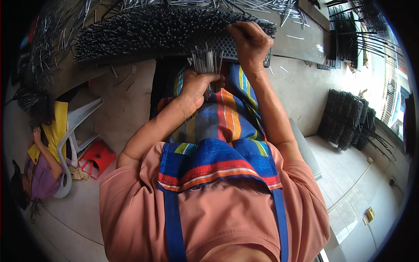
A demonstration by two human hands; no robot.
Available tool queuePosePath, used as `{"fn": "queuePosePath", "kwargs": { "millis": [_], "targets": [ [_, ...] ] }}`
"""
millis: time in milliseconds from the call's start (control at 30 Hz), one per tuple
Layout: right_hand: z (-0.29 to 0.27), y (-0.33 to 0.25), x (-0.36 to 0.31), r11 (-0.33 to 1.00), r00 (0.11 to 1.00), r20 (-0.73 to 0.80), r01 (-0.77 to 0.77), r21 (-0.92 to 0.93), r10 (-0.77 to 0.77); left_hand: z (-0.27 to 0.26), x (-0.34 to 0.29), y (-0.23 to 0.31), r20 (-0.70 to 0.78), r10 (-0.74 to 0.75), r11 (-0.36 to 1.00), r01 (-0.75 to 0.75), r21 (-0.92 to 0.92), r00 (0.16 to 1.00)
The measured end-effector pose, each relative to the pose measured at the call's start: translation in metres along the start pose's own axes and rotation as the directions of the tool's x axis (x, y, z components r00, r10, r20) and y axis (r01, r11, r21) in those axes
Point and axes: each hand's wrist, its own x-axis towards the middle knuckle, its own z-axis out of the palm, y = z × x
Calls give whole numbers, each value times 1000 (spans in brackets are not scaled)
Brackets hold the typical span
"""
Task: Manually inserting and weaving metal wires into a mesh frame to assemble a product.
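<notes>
While the left hand [196, 87] clutches rods [204, 61], the right [252, 41] overhangs a rack [223, 44].

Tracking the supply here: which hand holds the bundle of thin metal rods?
The left hand, closed around the bundle; the right hand, by the right end of the black rack, carries no such bundle.

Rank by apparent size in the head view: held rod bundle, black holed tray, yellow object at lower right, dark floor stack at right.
1. Black holed tray
2. Dark floor stack
3. Held rod bundle
4. Yellow object
</notes>
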Motion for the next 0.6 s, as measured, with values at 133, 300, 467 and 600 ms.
{"fn": "queuePosePath", "kwargs": {
  "millis": [133, 300, 467, 600],
  "targets": [
    [1, -4, 7, 987, 997, 62, 47, -153, -37, -1, 4, -1, 22, -35, 998, 36, -50, 999],
    [3, 0, -1, 989, 998, 52, 39, -144, -32, 4, -1, 4, 41, -31, 998, 33, -60, 999],
    [4, 2, -3, 995, 999, 32, 45, -94, -43, 4, -2, 3, 36, -17, 994, 21, -107, 999],
    [3, 3, -1, 957, 987, 149, 105, -272, -66, 2, -3, 5, 39, -27, 995, 30, -92, 999]
  ]
}}
